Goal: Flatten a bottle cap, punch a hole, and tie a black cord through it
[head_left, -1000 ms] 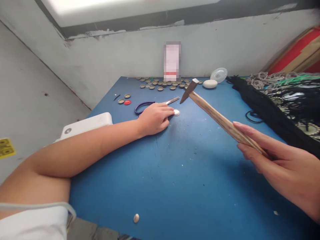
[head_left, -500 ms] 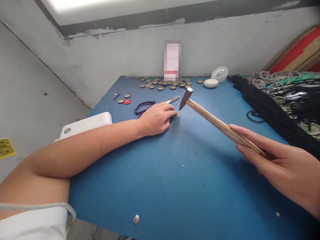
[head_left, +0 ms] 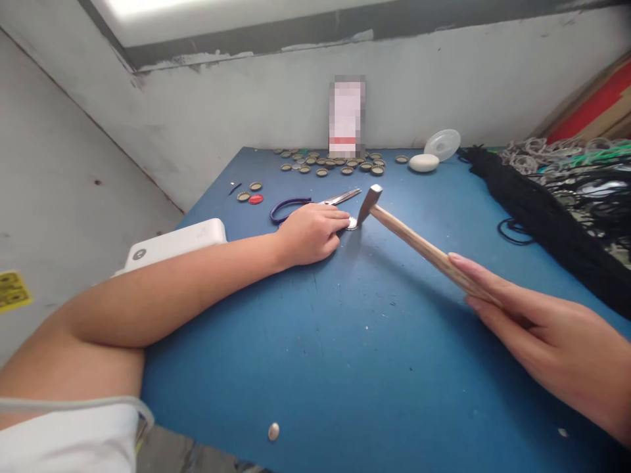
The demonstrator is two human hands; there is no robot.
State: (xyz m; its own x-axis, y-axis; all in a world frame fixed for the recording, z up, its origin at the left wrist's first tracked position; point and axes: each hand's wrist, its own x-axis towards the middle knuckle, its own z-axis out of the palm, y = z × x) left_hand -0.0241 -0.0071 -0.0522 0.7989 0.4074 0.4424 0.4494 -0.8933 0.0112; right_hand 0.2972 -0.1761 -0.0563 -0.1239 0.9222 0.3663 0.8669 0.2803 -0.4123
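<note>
My right hand (head_left: 537, 322) is wrapped round the wooden handle of a hammer (head_left: 419, 244). The hammer's metal head is tilted, with its thin end pointing down close to a bottle cap (head_left: 351, 223). That cap lies on the blue tabletop (head_left: 296, 341), and the fingertips of my left hand (head_left: 315, 231) pinch its near-left edge. Part of the cap is hidden by those fingers. Behind my left hand lie scissors (head_left: 342, 196) with dark blue handles, partly covered by the hand.
Several bottle caps (head_left: 322, 173) are scattered along the wall, and a red cap (head_left: 256, 199) sits at the left. A white power bank (head_left: 177, 243) stands beside my left forearm. Black cords (head_left: 542, 223) crowd the right side. A white oval object (head_left: 424, 163) rests at the back.
The hammer head has come down slightly, nearer the bottle cap. More of the cap shows beyond my left fingertips. The whole view has shifted a little.
</note>
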